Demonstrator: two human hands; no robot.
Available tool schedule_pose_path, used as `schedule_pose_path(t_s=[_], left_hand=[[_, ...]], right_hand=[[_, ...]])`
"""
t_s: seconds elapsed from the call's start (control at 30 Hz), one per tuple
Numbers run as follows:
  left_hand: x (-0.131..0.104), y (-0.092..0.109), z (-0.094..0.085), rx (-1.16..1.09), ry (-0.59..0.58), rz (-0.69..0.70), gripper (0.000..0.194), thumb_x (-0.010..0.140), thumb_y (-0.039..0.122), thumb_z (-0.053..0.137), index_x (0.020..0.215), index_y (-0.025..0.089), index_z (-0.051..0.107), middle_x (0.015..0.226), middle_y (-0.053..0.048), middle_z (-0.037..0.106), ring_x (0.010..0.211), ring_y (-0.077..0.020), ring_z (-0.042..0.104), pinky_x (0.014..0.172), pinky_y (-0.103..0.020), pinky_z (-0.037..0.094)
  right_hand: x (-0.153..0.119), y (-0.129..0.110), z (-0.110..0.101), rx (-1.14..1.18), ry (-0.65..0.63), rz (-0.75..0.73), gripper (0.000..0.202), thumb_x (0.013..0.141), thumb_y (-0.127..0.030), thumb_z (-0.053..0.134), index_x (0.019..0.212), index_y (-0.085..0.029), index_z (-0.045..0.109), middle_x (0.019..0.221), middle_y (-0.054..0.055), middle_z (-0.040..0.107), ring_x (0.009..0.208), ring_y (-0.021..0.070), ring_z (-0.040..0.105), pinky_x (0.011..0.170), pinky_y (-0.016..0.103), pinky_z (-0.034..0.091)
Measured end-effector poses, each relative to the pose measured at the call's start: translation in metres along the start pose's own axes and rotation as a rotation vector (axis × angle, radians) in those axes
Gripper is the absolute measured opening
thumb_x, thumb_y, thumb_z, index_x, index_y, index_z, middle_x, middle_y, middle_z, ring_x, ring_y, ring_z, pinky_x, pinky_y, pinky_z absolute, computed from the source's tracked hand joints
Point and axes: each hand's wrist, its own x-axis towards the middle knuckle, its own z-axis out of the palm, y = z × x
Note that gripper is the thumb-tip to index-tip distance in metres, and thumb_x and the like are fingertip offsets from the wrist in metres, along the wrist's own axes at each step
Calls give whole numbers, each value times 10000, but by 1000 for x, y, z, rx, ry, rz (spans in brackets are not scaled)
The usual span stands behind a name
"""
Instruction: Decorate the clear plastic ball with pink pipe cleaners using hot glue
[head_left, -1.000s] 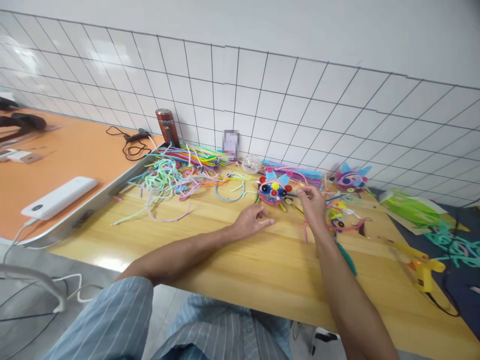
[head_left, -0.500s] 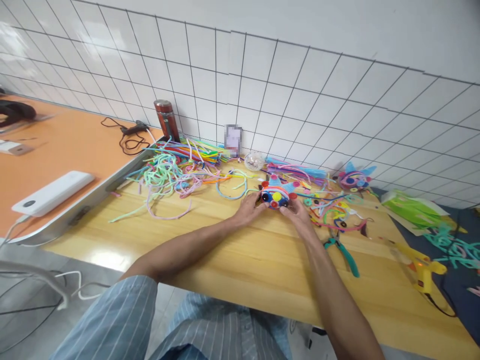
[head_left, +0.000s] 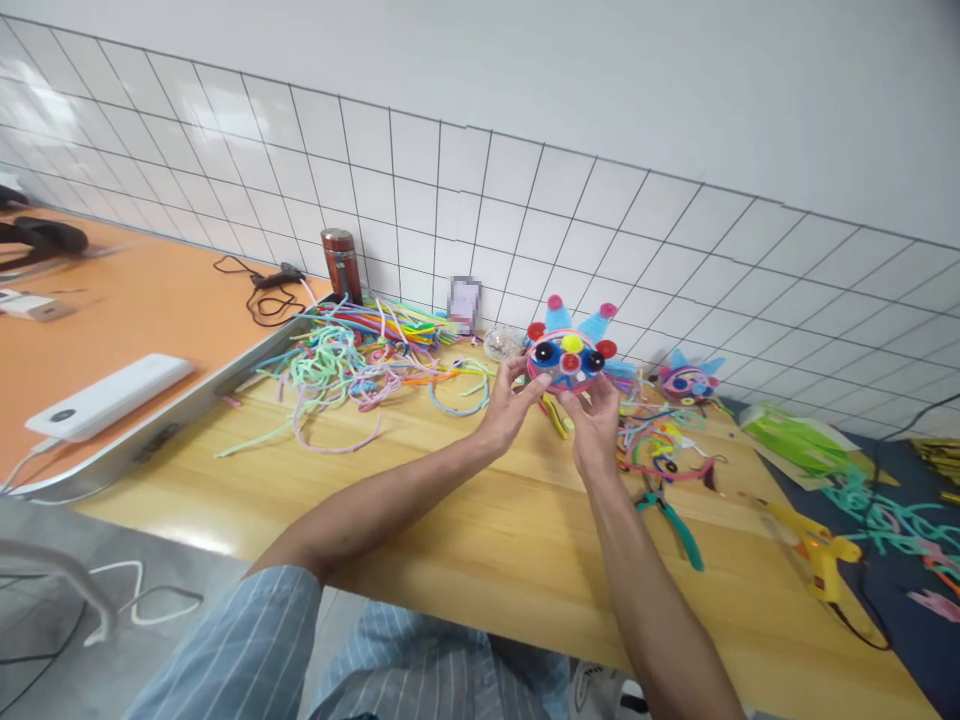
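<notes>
Between my two hands, raised above the wooden table (head_left: 450,510), is a pipe-cleaner mask (head_left: 570,362) with blue horns, black round eyes, a red nose and a yellow dot. My left hand (head_left: 512,408) grips its lower left edge, fingers behind and thumb in front. On the lower right edge, my right hand (head_left: 592,425) holds it the same way. Below the mask, a yellow-handled tool (head_left: 555,418) lies partly hidden. Green-handled pliers (head_left: 679,530) rest beside my right forearm. A second, similar mask (head_left: 688,380) leans by the wall.
Tangled pipe cleaners (head_left: 330,355) spread over the table's left back. A red thermos (head_left: 341,265) and a phone (head_left: 464,303) stand by the tiled wall. A yellow glue gun (head_left: 823,560) lies at right. On the orange surface is a white power bank (head_left: 112,395).
Both hands have lifted the mask off the table and tilted its front up toward me. The yellow-handled tool beneath it has come into sight. My view has shifted slightly.
</notes>
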Motion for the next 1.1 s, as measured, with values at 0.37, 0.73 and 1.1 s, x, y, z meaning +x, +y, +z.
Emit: schedule_pose_path(t_s=[0.37,0.73,1.1], left_hand=[[25,12,36,-425,-157,-121,712,541,574,1027,1086,217,740,1127,-57,807,1042,-229,753,958,-360,546],[86,50,26,-528,-151,-136,708,467,502,1069,984,244,659,996,5,793,843,-193,763,892,-370,569],[81,23,57,-560,-150,-149,545,599,385,1019,1010,245,690,1009,-14,787,996,-227,757,966,-378,514]], right_hand=[[19,-31,19,-23,1,-95,654,722,-483,919,1226,-239,580,1322,111,704,1202,251,702,1024,445,580],[-65,23,-13,-612,-322,-410,248,972,-303,648,1209,-245,695,1235,118,740,1160,278,707,996,480,608],[-97,76,-16,-749,-522,-421,198,949,-179,644,1102,-254,744,1225,121,729,1167,259,723,1018,420,635]])
